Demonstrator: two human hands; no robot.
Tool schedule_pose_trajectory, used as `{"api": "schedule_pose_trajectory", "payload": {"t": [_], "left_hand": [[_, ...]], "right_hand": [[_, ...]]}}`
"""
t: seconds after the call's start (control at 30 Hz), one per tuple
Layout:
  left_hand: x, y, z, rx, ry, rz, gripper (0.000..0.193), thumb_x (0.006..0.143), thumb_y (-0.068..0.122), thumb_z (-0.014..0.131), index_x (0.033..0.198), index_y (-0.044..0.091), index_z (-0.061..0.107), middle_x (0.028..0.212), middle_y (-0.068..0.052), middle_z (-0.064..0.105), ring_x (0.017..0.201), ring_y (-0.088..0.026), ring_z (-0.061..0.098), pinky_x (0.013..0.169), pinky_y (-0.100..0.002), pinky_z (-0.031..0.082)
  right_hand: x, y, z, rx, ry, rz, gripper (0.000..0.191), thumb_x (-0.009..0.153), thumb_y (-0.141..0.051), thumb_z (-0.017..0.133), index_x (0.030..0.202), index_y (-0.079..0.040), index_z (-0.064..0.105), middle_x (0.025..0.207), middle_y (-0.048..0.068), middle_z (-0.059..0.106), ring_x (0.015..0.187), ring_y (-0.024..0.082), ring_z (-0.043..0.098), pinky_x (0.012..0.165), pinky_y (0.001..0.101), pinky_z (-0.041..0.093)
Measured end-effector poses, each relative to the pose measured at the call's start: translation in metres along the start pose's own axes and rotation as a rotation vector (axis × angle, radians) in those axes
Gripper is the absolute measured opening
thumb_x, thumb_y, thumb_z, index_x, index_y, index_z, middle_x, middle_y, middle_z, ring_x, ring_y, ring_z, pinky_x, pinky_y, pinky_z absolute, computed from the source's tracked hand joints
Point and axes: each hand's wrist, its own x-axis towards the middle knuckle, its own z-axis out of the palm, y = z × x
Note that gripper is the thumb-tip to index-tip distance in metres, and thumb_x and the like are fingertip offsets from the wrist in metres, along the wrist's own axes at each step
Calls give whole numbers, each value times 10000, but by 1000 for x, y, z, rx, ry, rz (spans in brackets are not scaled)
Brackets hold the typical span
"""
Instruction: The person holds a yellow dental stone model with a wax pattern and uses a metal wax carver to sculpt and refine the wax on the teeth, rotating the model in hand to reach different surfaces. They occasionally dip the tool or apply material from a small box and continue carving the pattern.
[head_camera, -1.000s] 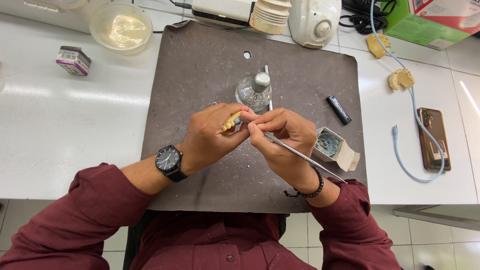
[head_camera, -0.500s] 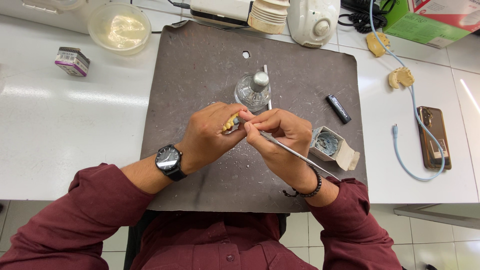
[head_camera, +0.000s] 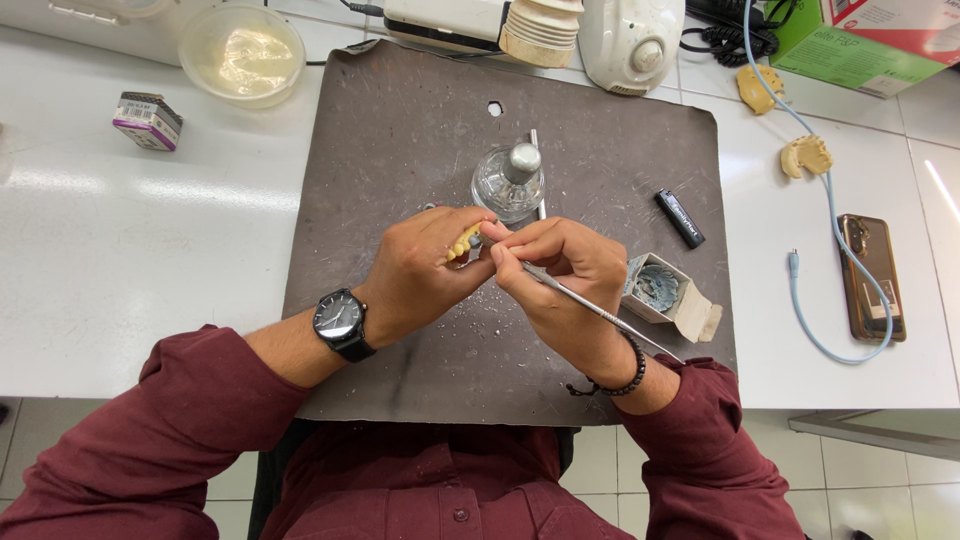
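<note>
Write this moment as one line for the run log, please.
left hand: holds yellow dental model | right hand: holds thin metal tool, tip at model | over grey mat

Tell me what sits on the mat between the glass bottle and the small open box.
In the head view, only the black lighter lies between the glass bottle and the small open box; otherwise bare mat.

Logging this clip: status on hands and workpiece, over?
Left hand grips small yellow dental model. Right hand holds thin metal tool, tip at model. Glass bottle just behind; nothing blocking.
</note>
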Motion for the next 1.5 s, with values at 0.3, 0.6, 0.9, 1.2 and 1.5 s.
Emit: {"api": "schedule_pose_trajectory", "payload": {"t": [0.3,0.6,0.9,1.2,1.5], "left_hand": [[-1,-1,-1,-4,-13,0,293,891,135,825,1125,37,677,972,-93,743,862,-246,741,747,-347,592],[0,-1,0,14,-3,4,299,878,135,830,1117,43,676,955,-88,738,846,-243,733,738,-349,583],[-1,-5,0,117,12,57,324,863,149,854,1117,32,691,855,-71,697,757,-225,681,646,-347,538],[2,-5,-1,147,5,59,324,829,180,887,1068,41,717,801,-59,694,700,-201,661,584,-336,510],[11,-7,-10,-150,-142,-89,248,803,229,890,910,62,742,761,-67,725,638,-164,711,564,-283,525]], "right_hand": [[-1,0,0,22,-4,41,105,916,60,769,884,40,672,950,136,765,900,140,751,803,252,639],[-1,1,0,52,-4,52,109,922,66,765,888,37,666,971,137,767,952,157,763,824,259,644],[0,2,0,57,14,76,136,913,79,748,846,35,637,941,146,759,988,192,776,800,259,656],[1,1,-1,92,-24,67,125,913,78,755,865,41,646,949,151,762,1042,229,774,882,283,646],[8,2,-15,147,-114,105,149,907,80,743,831,31,625,919,141,743,1003,214,778,824,270,662]]}}
